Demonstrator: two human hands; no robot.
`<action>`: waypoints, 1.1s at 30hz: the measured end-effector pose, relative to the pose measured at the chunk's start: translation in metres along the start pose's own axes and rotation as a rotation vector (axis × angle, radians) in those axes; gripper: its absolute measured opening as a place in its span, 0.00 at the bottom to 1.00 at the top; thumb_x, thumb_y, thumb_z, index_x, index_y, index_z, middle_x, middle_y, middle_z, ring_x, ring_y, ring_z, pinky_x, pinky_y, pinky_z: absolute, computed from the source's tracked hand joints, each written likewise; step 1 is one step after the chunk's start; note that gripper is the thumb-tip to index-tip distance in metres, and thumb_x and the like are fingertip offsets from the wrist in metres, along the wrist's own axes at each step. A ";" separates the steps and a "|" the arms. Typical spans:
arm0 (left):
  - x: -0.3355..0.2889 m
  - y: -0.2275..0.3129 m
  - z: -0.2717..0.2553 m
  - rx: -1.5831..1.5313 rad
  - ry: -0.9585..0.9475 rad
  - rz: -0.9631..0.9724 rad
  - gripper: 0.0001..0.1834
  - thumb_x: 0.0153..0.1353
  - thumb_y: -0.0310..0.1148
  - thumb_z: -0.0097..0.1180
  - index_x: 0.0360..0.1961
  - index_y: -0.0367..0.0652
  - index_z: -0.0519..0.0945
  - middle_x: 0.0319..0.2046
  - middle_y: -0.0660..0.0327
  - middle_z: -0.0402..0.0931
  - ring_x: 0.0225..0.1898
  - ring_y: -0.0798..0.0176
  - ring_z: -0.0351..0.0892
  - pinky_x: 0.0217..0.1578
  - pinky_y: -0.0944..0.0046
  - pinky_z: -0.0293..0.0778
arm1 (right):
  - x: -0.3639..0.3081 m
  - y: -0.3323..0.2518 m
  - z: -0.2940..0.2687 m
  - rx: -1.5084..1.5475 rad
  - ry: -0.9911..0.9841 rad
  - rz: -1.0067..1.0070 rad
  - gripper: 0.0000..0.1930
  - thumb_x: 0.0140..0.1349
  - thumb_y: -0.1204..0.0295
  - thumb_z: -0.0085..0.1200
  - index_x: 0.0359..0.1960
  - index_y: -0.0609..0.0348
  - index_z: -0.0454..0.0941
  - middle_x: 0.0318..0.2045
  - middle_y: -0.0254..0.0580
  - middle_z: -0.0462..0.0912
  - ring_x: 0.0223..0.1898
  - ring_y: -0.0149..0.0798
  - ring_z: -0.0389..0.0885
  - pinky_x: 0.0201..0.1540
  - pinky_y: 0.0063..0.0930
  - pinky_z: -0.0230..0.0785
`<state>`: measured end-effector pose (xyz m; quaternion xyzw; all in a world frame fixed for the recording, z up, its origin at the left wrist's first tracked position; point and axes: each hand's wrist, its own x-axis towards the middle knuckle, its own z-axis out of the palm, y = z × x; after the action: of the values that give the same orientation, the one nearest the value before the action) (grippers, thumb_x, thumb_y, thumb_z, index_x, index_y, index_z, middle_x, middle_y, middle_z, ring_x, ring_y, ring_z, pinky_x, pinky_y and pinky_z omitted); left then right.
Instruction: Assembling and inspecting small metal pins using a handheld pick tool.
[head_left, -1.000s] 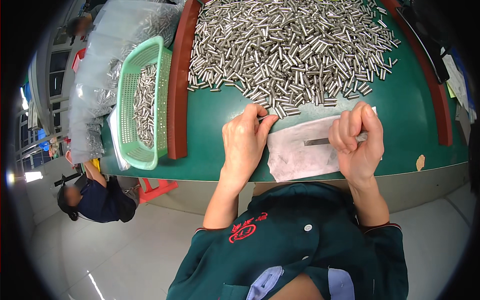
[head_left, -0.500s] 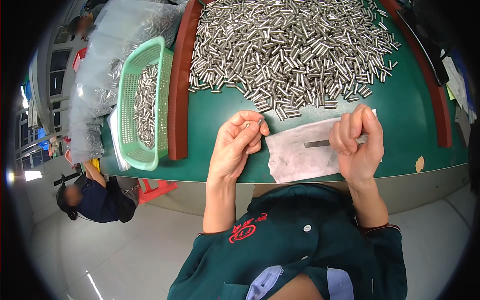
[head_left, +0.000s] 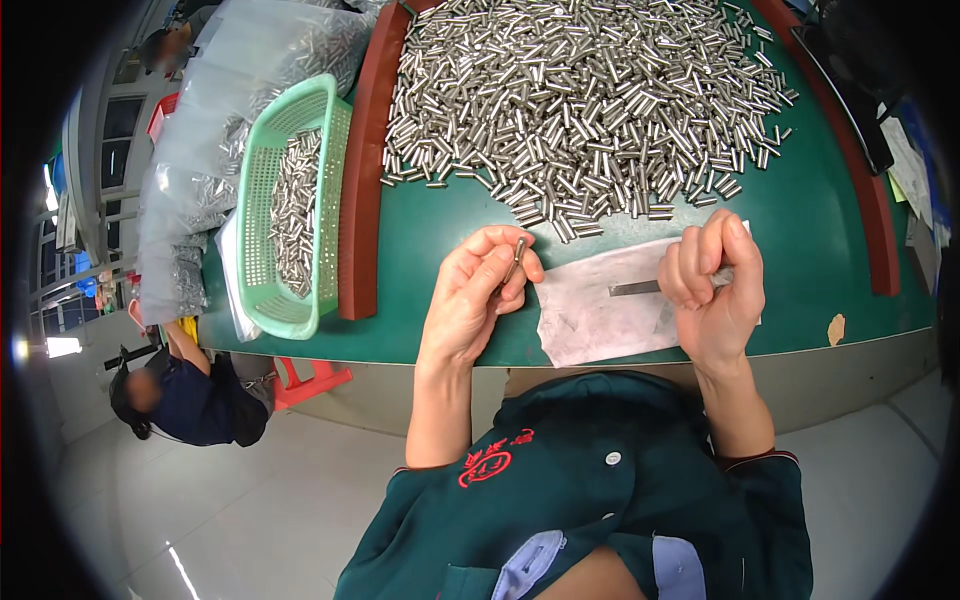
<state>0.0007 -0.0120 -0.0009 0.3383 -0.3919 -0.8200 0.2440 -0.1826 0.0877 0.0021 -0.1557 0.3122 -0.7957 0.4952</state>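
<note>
Between thumb and fingers of my left hand point(head_left: 470, 295) is a small metal pin point(head_left: 516, 258), tilted and held above the table's near part. My right hand point(head_left: 715, 285) is closed round a flat metal strip point(head_left: 635, 288) that looks like a thin file or blade; its grey end sticks out to the left, and the rest is hidden in my fingers. Under the right hand lies a whitish, stained cloth point(head_left: 590, 320). Beyond both hands spreads a large heap of short, shiny metal pins point(head_left: 590, 110).
A pale green plastic basket point(head_left: 255, 200) of pins stands left of a brown-red rail point(head_left: 360, 200). Clear bags point(head_left: 190, 130) of parts lie farther left. Another rail point(head_left: 870, 200) and a dark flat device point(head_left: 850, 95) are at the right. A seated person point(head_left: 190, 395) is at lower left.
The pin in my left hand has turned and now shows more of its length between the fingers. My right hand with the strip has barely moved.
</note>
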 end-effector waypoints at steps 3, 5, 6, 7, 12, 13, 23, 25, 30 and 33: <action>-0.004 -0.002 0.009 0.289 0.023 0.001 0.05 0.58 0.27 0.45 0.34 0.37 0.70 0.20 0.62 0.68 0.16 0.78 0.53 0.15 0.78 0.50 | 0.001 -0.001 -0.001 0.000 -0.003 -0.008 0.17 0.62 0.67 0.31 0.15 0.58 0.57 0.07 0.31 0.54 0.10 0.24 0.48 0.13 0.18 0.43; -0.007 -0.005 0.023 0.638 0.026 0.156 0.03 0.55 0.25 0.49 0.30 0.37 0.69 0.17 0.66 0.67 0.17 0.78 0.57 0.17 0.78 0.53 | 0.001 0.000 0.000 0.008 -0.008 -0.002 0.17 0.62 0.67 0.31 0.15 0.58 0.57 0.07 0.31 0.54 0.10 0.24 0.49 0.13 0.18 0.43; -0.008 -0.009 0.030 0.822 0.024 0.254 0.04 0.54 0.24 0.51 0.29 0.37 0.70 0.16 0.68 0.66 0.17 0.78 0.59 0.18 0.78 0.55 | 0.001 0.000 0.000 0.007 -0.012 0.000 0.17 0.62 0.67 0.31 0.15 0.58 0.57 0.07 0.31 0.54 0.10 0.24 0.49 0.13 0.18 0.43; -0.009 -0.006 0.041 1.014 0.060 0.276 0.06 0.49 0.25 0.55 0.26 0.37 0.70 0.11 0.63 0.67 0.13 0.70 0.65 0.16 0.70 0.61 | 0.002 0.000 -0.001 0.020 -0.020 -0.003 0.17 0.63 0.67 0.31 0.15 0.58 0.57 0.07 0.31 0.55 0.10 0.24 0.50 0.13 0.17 0.43; -0.004 -0.016 0.046 1.347 0.056 0.394 0.09 0.46 0.27 0.58 0.25 0.38 0.70 0.10 0.59 0.65 0.12 0.59 0.66 0.15 0.63 0.61 | 0.000 0.003 0.004 -0.124 -0.030 -0.095 0.20 0.65 0.61 0.28 0.20 0.61 0.62 0.08 0.33 0.60 0.09 0.24 0.54 0.13 0.17 0.47; -0.004 -0.016 0.047 1.360 0.083 0.358 0.08 0.46 0.27 0.58 0.25 0.38 0.70 0.10 0.59 0.65 0.12 0.59 0.66 0.15 0.63 0.61 | 0.000 0.004 0.005 -0.130 -0.046 -0.117 0.23 0.65 0.58 0.26 0.21 0.62 0.64 0.08 0.35 0.62 0.09 0.25 0.55 0.13 0.16 0.49; -0.004 -0.026 0.047 1.303 0.160 0.412 0.05 0.46 0.24 0.57 0.21 0.37 0.72 0.10 0.59 0.65 0.10 0.64 0.62 0.14 0.67 0.60 | 0.004 0.006 0.011 0.005 -0.042 -0.058 0.27 0.65 0.54 0.21 0.08 0.50 0.50 0.05 0.26 0.50 0.09 0.23 0.41 0.13 0.19 0.37; -0.005 -0.026 0.048 1.304 0.157 0.412 0.05 0.46 0.24 0.57 0.21 0.37 0.73 0.10 0.59 0.65 0.10 0.65 0.61 0.14 0.68 0.60 | 0.005 0.004 0.014 0.019 -0.014 -0.078 0.26 0.65 0.56 0.21 0.08 0.50 0.50 0.05 0.26 0.49 0.09 0.23 0.41 0.13 0.19 0.37; -0.004 -0.028 0.045 1.301 0.158 0.436 0.04 0.46 0.24 0.57 0.21 0.37 0.74 0.10 0.60 0.64 0.10 0.67 0.60 0.14 0.69 0.58 | 0.005 -0.005 0.022 0.051 0.023 -0.077 0.25 0.65 0.61 0.24 0.07 0.50 0.50 0.05 0.26 0.49 0.09 0.22 0.41 0.12 0.18 0.37; -0.004 -0.028 0.044 1.293 0.152 0.458 0.04 0.46 0.23 0.57 0.21 0.37 0.74 0.10 0.60 0.64 0.10 0.67 0.59 0.14 0.69 0.58 | 0.007 -0.001 0.021 -0.024 -0.021 -0.115 0.25 0.65 0.62 0.24 0.07 0.50 0.50 0.05 0.26 0.49 0.09 0.22 0.42 0.12 0.18 0.38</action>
<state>-0.0337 0.0278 -0.0020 0.3813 -0.8456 -0.3234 0.1869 -0.1749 0.0747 0.0180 -0.1877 0.3068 -0.8174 0.4500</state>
